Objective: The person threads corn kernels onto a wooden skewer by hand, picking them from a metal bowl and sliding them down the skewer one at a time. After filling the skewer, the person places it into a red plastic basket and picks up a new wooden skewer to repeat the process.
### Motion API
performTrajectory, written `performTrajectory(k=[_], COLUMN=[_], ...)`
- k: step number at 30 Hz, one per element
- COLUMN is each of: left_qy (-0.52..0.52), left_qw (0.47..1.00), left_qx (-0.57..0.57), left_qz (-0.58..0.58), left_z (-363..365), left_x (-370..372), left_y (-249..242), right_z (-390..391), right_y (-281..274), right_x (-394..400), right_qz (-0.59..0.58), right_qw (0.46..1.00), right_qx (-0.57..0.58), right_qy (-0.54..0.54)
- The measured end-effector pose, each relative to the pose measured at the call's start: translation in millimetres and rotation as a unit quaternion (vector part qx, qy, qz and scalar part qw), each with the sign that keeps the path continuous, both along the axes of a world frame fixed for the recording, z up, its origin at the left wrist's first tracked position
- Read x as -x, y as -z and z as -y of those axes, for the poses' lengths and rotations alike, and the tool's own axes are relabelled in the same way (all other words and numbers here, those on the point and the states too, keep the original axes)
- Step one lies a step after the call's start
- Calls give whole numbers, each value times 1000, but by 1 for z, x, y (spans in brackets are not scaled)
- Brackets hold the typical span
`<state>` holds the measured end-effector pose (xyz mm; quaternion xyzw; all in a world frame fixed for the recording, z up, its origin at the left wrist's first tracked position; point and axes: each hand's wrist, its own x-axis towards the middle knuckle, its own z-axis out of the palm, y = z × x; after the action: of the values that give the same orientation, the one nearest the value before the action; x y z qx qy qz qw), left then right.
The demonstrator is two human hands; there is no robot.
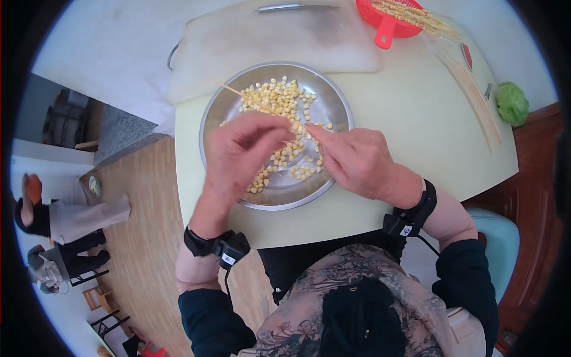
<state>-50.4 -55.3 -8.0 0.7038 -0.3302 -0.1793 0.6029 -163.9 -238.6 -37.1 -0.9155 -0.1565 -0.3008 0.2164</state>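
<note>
A round steel tray (pixel 238 83) holds many loose pale yellow kernels (pixel 276 95). Over its left half is my left hand (pixel 247 149), fingers curled and pinched on a thin wooden skewer (pixel 244 95) that points up and to the left. My right hand (pixel 357 157) hovers over the tray's right side, its fingers closed near the skewer's lower end. Between the two hands the fingertips nearly meet around a small pale kernel; exactly which fingers touch it is hard to make out.
Behind the tray lie a white cutting board (pixel 273 44) and a knife (pixel 279 8). A red strainer (pixel 386 27) with filled skewers, bare skewers (pixel 470 98) and a cabbage (pixel 511 103) are at right. Other people (pixel 77 214) are at far left.
</note>
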Motion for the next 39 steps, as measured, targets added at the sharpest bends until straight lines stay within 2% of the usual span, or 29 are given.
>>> performTrajectory(k=[1,2,3,6,7,8,10,12,14,17,24,26,27,29,30,32,36,39], left_qy=[-16,-74,-128,-174,-183,-183,-95,-89,-80,-69,-38,23,22,45,44,-12,-14,49], left_qw=[999,997,989,979,972,971,910,917,870,879,914,957,957,972,972,983,984,967], left_qx=[-19,26,-9,-69,-96,-97,-167,-174,-216,-258,-247,-230,-230,-207,-208,-185,-162,-226], left_qz=[23,23,72,76,115,115,368,348,436,396,320,174,173,102,100,5,79,108], left_z=[-5,-11,-16,-26,-23,-21,-20,-16,-14,-14,-20,-22,-22,-22,-20,-16,-27,-32], left_x=[-8,-18,-29,-54,-56,-61,-67,-62,-60,-58,-55,-52,-52,-51,-49,-44,-51,-48], left_y=[-4,-1,-4,4,12,20,32,31,36,33,20,14,15,15,13,4,6,-2], right_z=[1,1,2,4,5,5,4,4,6,5,8,8,9,8,8,8,7,7], right_y=[-1,-1,1,3,4,4,3,3,5,3,3,4,4,3,2,3,4,5], right_x=[0,0,-1,-3,-4,-4,-3,-3,-3,-2,-1,-1,-1,-1,-1,-1,-2,-2], right_qz=[-3,-7,-7,9,12,14,12,10,15,3,3,3,3,4,3,6,19,15], right_qw=[1000,1000,1000,1000,1000,1000,1000,1000,1000,1000,1000,1000,1000,1000,1000,1000,999,1000], right_qx=[-1,-3,-7,4,-1,-5,-9,-13,-14,-12,-8,-6,-6,-6,-7,-6,-28,-27], right_qy=[4,9,8,18,14,9,9,11,4,8,6,6,5,9,8,9,6,7])
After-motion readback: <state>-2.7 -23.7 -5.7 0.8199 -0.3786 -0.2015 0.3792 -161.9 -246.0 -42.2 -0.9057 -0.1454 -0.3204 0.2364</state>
